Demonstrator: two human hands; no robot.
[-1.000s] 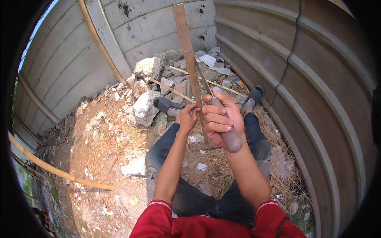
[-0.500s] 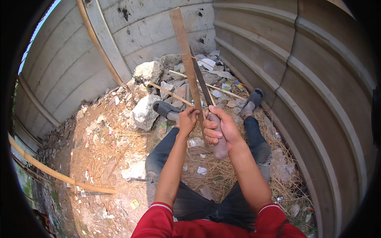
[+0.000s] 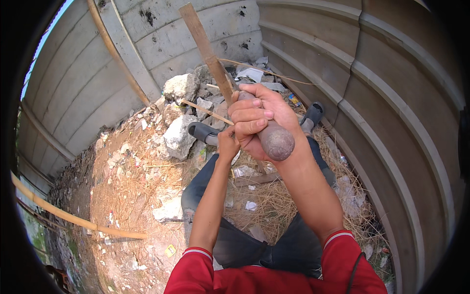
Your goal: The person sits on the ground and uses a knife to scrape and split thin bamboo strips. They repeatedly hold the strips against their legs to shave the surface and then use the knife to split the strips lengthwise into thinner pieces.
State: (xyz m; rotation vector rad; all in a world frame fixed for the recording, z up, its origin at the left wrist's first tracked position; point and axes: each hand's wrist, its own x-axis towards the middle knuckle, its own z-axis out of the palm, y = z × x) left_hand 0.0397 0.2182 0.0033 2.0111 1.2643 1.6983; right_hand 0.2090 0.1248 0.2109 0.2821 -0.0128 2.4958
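My right hand [image 3: 262, 115] is wrapped round the thick brownish-grey handle [image 3: 277, 141] of a long-bladed knife, its rounded butt end turned up toward me. Most of the blade is hidden behind the hand and the slat. A flat brown bamboo slat [image 3: 201, 41] with a node partway up stands tilted, its upper end leaning left. Lower down, my left hand [image 3: 227, 144] is closed at the slat, its fingers partly covered by my right hand. A thin curved sliver [image 3: 274, 73] sticks out to the right from the slat near the node.
Pale rocks [image 3: 178, 137] lie beyond my left foot, with a thin stick [image 3: 208, 111] across them. A wood piece [image 3: 257, 179] lies between my legs amid straw and litter. Corrugated metal sheeting [image 3: 391, 122] rises at right, a grey panel wall [image 3: 181, 44] ahead. A bamboo pole [image 3: 78, 215] lies left.
My right hand has come up and closer with the knife, its handle now pointing at me. The slat's top has tipped left. The sliver now stands out to the right.
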